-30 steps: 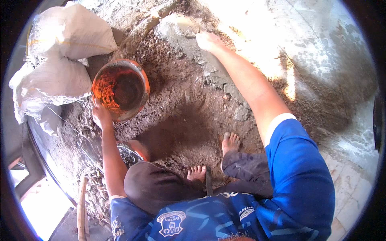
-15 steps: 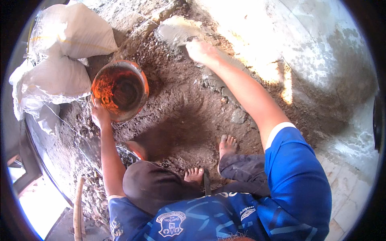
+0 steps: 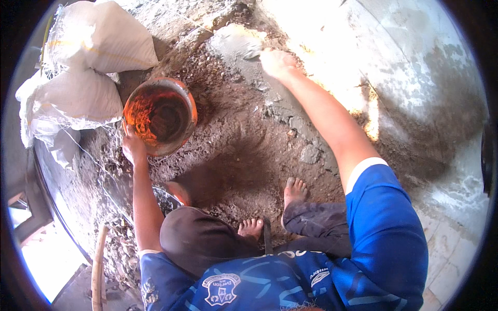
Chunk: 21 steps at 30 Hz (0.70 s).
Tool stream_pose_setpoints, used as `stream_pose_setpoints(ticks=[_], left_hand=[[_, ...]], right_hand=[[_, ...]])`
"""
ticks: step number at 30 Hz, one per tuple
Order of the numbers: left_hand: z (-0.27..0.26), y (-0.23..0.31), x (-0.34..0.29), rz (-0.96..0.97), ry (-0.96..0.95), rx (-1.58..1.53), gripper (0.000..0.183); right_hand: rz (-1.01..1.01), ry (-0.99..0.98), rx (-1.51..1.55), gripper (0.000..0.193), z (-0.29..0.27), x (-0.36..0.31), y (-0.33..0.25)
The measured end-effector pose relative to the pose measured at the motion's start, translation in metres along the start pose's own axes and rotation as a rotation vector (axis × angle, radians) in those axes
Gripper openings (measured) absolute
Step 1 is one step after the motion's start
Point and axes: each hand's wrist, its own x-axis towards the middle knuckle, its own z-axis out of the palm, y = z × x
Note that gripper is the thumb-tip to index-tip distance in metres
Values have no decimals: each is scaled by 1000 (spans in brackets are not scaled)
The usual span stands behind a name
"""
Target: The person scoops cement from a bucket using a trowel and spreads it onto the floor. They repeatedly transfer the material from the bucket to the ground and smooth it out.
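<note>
My left hand [image 3: 134,147] is closed on the near-left rim of an orange bucket [image 3: 188,101], tipped so that its mouth faces me. Grey residue coats the inside, and I see no load in it. Farther off, my right hand [image 3: 278,63] is closed at the right edge of a smooth grey patch of wet mortar [image 3: 233,42] on the ground. Whatever that hand holds is hidden behind the fingers and slightly blurred.
White woven sacks [image 3: 78,98] stand left of the bucket. A pale plastered wall [image 3: 415,67] rises at the right. Lumps of mortar [image 3: 310,153] dot the rough soil near my bare feet [image 3: 295,189]. A wooden stick [image 3: 98,269] lies at the lower left.
My right hand has swept a little to the right along the mortar patch. My left hand keeps its hold on the bucket, and the whole view has shifted slightly.
</note>
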Motion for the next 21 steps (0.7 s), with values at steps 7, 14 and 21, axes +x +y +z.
stream_pose_setpoints(ticks=[7, 14, 21], left_hand=[[-13, 7, -6, -30, 19, -10, 73], [-8, 17, -7, -11, -24, 29, 84], [-1, -1, 2, -57, 0, -22, 88]], right_hand=[[-186, 28, 327, 38, -16, -98, 48], [-114, -255, 374, 43, 73, -174, -2], [1, 90, 24, 34, 64, -99, 66]])
